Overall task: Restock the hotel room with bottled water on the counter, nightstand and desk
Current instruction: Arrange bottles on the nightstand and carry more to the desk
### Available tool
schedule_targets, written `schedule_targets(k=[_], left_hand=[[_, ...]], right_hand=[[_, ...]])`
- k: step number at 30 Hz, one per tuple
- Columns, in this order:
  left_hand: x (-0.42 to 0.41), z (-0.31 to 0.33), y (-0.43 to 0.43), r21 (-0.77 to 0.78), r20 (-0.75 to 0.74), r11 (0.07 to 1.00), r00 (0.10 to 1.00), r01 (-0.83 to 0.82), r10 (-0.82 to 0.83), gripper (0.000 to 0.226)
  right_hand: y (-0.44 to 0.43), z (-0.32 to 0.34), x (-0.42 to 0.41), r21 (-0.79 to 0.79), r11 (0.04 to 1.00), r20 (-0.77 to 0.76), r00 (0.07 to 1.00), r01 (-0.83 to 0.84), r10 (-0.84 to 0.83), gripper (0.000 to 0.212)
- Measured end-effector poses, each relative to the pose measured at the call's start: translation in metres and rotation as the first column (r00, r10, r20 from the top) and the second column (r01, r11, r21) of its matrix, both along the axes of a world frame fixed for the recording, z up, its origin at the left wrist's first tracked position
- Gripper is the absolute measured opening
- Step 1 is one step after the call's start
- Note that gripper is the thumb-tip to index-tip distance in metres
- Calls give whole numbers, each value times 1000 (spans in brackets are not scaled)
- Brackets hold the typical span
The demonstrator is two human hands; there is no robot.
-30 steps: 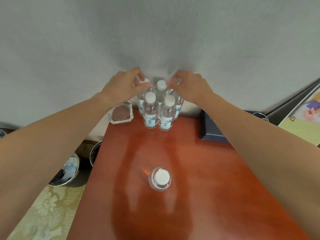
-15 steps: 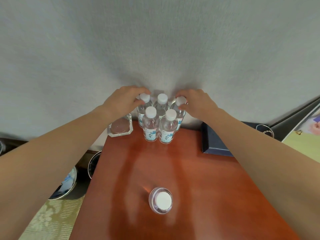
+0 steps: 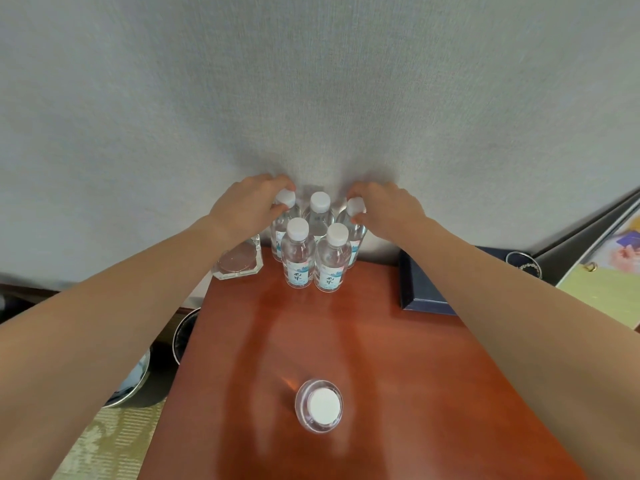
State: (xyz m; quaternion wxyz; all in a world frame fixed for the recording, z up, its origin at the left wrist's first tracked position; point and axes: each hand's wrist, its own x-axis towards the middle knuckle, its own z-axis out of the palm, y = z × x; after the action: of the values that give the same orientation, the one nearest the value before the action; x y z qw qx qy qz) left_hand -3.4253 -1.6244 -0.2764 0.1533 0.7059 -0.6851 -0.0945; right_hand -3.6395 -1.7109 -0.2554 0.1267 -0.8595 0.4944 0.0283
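**A:** Six in all, is it? Where do they stand?

**B:** Yes, all on the table. Five are packed together, touching, against the wall. A lone bottle stands well apart, near the front edge.

**A:** And the hands?

**B:** They are apart. The left hand curls its fingers round the cap of the back-left bottle. The right hand pinches the cap of the back-right bottle. The middle bottle stands between them, untouched.

**A:** What could go wrong?

**B:** The grip on the caps alone, I'd say. Those two bottles press against their neighbours, so a sideways nudge could topple the front pair like skittles. A falling one might hit the glass ashtray just beside the group, or roll toward the blue box.

**A:** And the lone one?

**B:** It sits between the two forearms. A careless elbow could knock it over the edge.
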Motion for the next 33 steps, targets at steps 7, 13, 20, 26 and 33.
schedule_targets(k=[7, 13, 20, 26, 33], left_hand=[[-3, 9, -2, 43, 73, 999, 997, 19, -22, 45], [-3, 12, -5, 43, 100, 998, 994, 41, -46, 31], [-2, 12, -7, 37, 95, 998, 994, 42, -45, 33], [-3, 4, -9, 76, 134, 997, 990, 29, -39, 37], [-3, -4, -6, -58, 183, 998, 983, 18, -7, 30]], right_hand=[[5, 13, 19, 28, 998, 110, 993, -51, 48, 41], [10, 6, 34, 17, 988, 63, 987, -152, 150, 37], [11, 3, 46, 1, 990, 83, 987, -139, 139, 39], [11, -4, 51, -49, 990, 60, 989, -132, 135, 36], [15, -10, 51, -126, 982, 56, 987, -140, 148, 33]])
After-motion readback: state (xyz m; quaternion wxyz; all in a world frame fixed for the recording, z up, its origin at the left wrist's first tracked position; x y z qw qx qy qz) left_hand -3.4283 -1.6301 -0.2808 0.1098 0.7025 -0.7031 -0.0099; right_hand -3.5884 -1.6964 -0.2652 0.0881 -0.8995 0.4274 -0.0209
